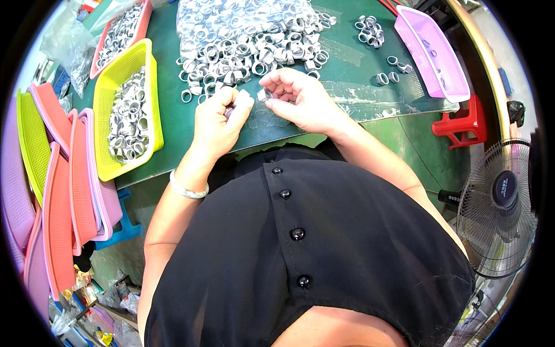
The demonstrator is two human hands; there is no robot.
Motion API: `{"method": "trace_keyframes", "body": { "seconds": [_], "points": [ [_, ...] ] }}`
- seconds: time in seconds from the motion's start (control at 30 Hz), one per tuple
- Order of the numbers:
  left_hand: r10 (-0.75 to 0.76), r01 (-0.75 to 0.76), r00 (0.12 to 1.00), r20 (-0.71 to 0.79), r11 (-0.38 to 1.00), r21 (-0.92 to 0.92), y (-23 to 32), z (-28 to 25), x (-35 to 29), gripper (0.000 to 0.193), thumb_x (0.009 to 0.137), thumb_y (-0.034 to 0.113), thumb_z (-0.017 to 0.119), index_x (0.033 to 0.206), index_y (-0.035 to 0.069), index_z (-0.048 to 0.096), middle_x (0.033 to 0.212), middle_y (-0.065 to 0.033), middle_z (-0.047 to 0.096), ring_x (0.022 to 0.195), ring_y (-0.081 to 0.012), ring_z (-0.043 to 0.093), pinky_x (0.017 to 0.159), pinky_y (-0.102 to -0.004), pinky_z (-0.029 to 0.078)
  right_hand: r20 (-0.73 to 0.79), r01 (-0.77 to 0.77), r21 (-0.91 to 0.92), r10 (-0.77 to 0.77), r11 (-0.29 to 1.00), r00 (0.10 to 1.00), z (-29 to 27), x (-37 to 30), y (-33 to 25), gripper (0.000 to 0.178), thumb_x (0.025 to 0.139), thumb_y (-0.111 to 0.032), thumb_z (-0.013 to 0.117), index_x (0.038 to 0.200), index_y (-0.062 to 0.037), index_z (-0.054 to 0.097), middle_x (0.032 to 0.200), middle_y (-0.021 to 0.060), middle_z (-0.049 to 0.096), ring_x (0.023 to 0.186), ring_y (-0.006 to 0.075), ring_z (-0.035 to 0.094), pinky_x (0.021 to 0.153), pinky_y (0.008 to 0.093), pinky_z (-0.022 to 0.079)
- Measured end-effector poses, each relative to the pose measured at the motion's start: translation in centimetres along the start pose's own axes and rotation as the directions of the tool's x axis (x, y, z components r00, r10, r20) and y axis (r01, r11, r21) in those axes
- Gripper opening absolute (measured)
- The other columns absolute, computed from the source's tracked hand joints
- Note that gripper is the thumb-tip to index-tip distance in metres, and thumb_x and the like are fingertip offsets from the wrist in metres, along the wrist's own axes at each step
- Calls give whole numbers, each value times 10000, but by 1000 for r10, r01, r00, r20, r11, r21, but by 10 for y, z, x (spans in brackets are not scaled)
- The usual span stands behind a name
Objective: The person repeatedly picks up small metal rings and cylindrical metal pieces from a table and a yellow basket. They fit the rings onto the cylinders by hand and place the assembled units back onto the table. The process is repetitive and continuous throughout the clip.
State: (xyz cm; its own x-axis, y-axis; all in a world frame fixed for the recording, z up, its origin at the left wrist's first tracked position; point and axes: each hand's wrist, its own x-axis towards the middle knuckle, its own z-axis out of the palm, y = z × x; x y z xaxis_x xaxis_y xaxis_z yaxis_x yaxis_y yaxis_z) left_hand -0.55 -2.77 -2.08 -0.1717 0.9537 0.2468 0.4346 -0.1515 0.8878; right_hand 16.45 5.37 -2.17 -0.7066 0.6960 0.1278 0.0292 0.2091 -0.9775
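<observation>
My left hand (217, 122) is curled closed near the table's front edge, its thumb pressed to the bent index finger. A bit of dark grey metal, looking like a ring, shows between its fingers; the rest is hidden. Just to the right, my right hand (306, 101) pinches a silvery metal ring (264, 95) between thumb and fingertips, its other fingers loosely curved. The two hands are close together but apart. Right beyond them spreads a large heap of similar grey rings (248, 49), its far part lying on or in clear plastic.
To the left stand a yellow-green basket (157, 110) and a red basket (144, 17), both holding rings. Stacked empty baskets (55, 191) lean beyond. At right are small ring groups (370, 32), a pink basket (457, 87) with few rings, a red stool (471, 124) and a fan (497, 214).
</observation>
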Motion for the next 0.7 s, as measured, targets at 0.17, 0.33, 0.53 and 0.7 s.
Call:
{"method": "trace_keyframes", "body": {
  "seconds": [0.17,0.33,0.53,0.7],
  "points": [
    [-121,125,992,32,946,-298,6,5,-4,126,816,120,607,747,21,573,661,60,480,583,-10,378,523,-173,321,31,0,173,-5,985,999,3,-2,-5,235,789,-18,585,1018,-21,535,875,11,563,804,60,537,708,204,449],
    [-68,78,997,43,946,-316,-1,6,-6,114,834,81,574,920,11,549,768,17,543,666,-29,469,583,-176,367,31,-15,263,7,965,999,4,-3,-6,211,796,-7,574,1003,-26,534,898,20,577,819,64,546,709,200,448],
    [20,-1,998,53,943,-332,-1,11,-5,216,838,91,579,1018,8,495,873,-36,584,788,-79,547,659,-201,417,28,13,345,-24,939,999,6,-3,-6,219,802,-5,566,1016,-28,523,914,30,581,825,75,554,700,199,448],
    [-185,222,975,124,840,-495,2,8,-4,159,886,147,514,1002,39,524,798,-1,546,553,-27,400,497,-151,318,-15,-87,426,104,901,994,6,-4,-21,195,835,-63,545,1021,-14,514,902,47,584,760,107,584,646,212,465]
  ]
}}
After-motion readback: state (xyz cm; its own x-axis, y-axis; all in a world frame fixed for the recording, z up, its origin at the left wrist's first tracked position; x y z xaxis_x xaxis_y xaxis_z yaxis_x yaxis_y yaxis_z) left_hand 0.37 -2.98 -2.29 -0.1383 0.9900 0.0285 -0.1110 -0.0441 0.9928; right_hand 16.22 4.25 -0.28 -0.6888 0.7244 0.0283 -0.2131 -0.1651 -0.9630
